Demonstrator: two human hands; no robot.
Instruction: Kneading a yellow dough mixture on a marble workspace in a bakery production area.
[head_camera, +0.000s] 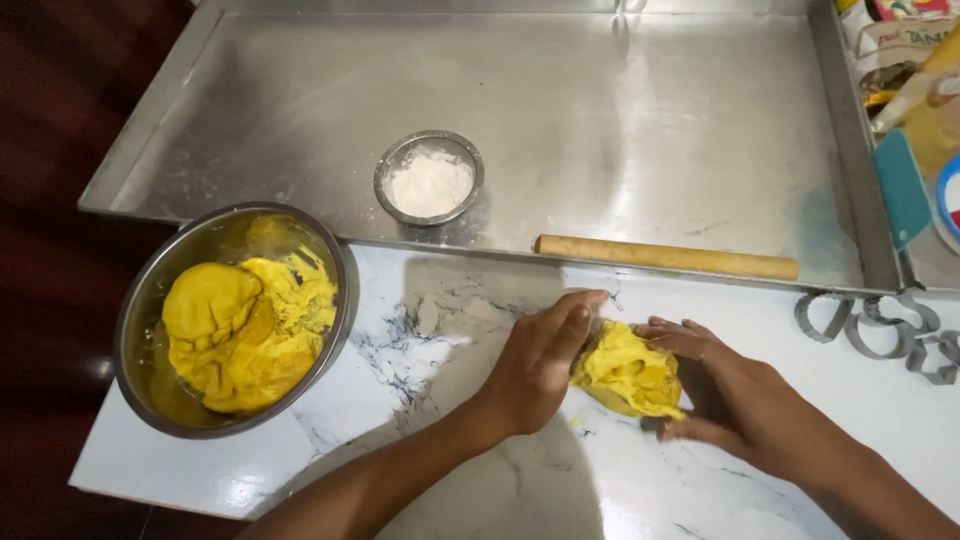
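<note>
White marbled table (500, 480), dark floor off its left edge; a large steel tray (620, 110) lies along the far side.

Head view: a lump of yellow dough (628, 373) sits on the table, near centre-right. Left hand (540, 360) presses its left flank, fingers curved and half closed against it. Right hand (735, 400) cups the right flank, fingers spread over the far edge. Both touch the lump; neither lifts it.

Surface of the lump is ragged, with loose flaps on top. Judgement: squeeze evenly from both sides, fold the flaps inward, and turn the lump between presses so that it closes smooth.

Left: steel bowl (140, 300) holds more yellow dough. On the tray: a small bowl of flour (429, 180) and, at the near rim, a rolling pin (667, 257). Far right: metal cutters (880, 325).
</note>
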